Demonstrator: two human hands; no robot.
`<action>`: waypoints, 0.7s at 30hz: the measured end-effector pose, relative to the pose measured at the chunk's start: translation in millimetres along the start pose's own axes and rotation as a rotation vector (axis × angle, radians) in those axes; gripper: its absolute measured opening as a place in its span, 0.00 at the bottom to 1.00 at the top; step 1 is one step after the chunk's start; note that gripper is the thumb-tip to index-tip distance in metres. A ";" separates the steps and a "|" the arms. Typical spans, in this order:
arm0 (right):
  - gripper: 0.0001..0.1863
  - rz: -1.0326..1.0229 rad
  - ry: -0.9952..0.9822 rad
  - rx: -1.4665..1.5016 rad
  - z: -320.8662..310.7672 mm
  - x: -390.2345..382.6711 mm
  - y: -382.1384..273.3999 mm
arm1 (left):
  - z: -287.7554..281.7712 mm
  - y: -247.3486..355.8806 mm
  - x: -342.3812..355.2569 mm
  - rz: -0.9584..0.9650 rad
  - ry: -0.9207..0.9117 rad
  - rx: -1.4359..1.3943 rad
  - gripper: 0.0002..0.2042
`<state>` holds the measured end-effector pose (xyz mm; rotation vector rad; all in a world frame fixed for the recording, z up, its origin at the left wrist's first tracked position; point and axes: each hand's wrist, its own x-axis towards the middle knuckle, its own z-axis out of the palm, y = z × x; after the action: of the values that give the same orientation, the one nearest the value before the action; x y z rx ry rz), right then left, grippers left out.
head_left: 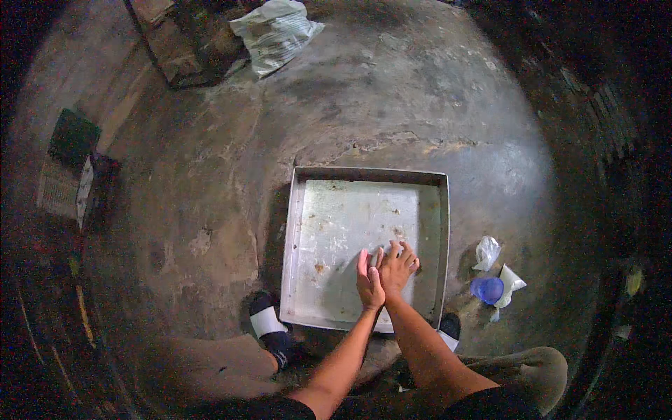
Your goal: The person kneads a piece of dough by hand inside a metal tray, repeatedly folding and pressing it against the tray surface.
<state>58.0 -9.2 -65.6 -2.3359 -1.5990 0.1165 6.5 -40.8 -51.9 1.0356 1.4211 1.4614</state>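
Note:
A square, shallow metal tray (343,231) with upright walls and a worn, spotted bottom lies on the floor in front of me. Both my hands are over its near right part, side by side and touching at the heels of the palms. My left hand (369,283) is turned on edge, its fingers stretched forward. My right hand (398,269) lies next to it, back upward, with its fingers apart and slightly bent. Nothing shows in either hand. Whether they touch the tray's bottom, I cannot tell.
Right of the tray are a translucent blue bowl (486,289), a white packet (511,283) and a clear plastic bag (486,253). My feet in white-strapped sandals (266,320) flank its near corners. A white sack (276,35) sits far left, by a dark frame (189,49).

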 end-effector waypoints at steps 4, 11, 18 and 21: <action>0.23 -0.031 -0.008 -0.018 10.1 8.9 3.0 | 7.9 -19.2 8.9 0.037 -0.006 0.165 0.29; 0.24 -0.049 -0.042 -0.043 18.5 26.5 -7.2 | 0.4 -24.6 38.5 0.197 -0.033 0.415 0.24; 0.28 0.009 -0.053 0.071 14.1 40.5 -16.7 | -3.5 -27.8 49.2 0.259 -0.102 0.611 0.23; 0.31 0.014 -0.001 0.101 7.4 44.1 -19.9 | -0.8 -18.0 50.8 0.314 -0.091 0.681 0.23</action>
<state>54.8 39.5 -62.0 -2.2714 -1.5402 0.1961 -10.0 7.4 -69.4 1.7857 1.7972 1.1211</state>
